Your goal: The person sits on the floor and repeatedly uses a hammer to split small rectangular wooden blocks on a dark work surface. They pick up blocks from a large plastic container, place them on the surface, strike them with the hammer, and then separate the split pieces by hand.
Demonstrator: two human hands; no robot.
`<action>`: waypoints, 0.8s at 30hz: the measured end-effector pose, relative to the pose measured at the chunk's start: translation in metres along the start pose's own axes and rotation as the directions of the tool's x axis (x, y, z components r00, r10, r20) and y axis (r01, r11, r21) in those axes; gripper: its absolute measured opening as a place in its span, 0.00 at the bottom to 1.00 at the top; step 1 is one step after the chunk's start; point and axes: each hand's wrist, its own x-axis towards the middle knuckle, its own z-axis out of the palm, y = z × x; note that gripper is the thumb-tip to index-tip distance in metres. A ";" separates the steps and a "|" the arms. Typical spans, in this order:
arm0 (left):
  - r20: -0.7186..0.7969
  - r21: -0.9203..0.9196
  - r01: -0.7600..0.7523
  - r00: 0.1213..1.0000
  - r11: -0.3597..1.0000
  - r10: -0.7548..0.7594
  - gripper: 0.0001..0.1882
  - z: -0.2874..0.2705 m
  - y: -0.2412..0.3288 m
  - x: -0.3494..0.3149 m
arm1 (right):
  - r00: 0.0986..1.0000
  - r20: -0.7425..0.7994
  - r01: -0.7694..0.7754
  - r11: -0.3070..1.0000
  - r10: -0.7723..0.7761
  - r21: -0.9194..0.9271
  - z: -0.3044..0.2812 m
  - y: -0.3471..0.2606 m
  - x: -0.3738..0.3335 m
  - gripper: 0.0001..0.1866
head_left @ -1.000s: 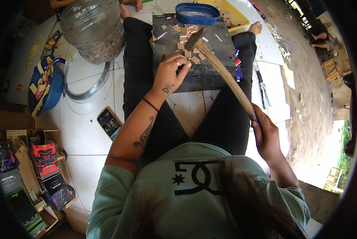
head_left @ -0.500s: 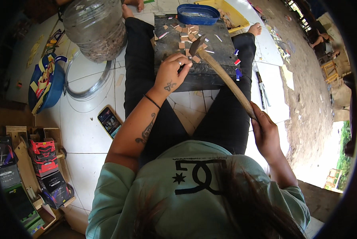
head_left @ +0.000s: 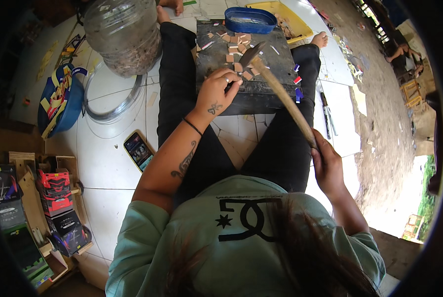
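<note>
Over a low, flat, black table (head_left: 209, 62), holding a wooden-handled, dark-metal hammer (head_left: 284, 99) slantwise, up-left from the closed right hand (head_left: 327, 163) to just beyond the curled left hand (head_left: 216, 93), with any pinch there impossible to tell.

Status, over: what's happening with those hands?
Right hand gripping hammer. Left hand over board, any grip unclear. Brown pieces scattered near hammer head.

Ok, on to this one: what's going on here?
A person sits with a wooden-handled hammer in the right hand, its head over a dark low board between the legs. The left hand is at the board's near side, thumb and fingers close together; whether they hold anything is too hard to tell. Small tan squares lie scattered on the board, and a blue oval tub stands at its far end.
</note>
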 end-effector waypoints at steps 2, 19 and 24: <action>-0.038 -0.005 0.007 0.999 1.000 -0.007 0.02 -0.002 0.005 0.001 | 0.997 -0.021 -0.077 0.994 0.079 0.082 0.000 0.003 0.002 0.21; 0.082 0.454 -0.003 0.996 0.891 -0.039 0.08 -0.037 0.015 -0.005 | 0.992 0.030 -0.128 0.969 0.124 0.210 0.034 0.028 0.002 0.22; 0.113 0.200 0.248 0.955 0.948 -0.274 0.07 -0.038 0.019 -0.006 | 1.000 -0.008 0.006 0.995 -0.006 0.104 0.040 0.027 0.001 0.26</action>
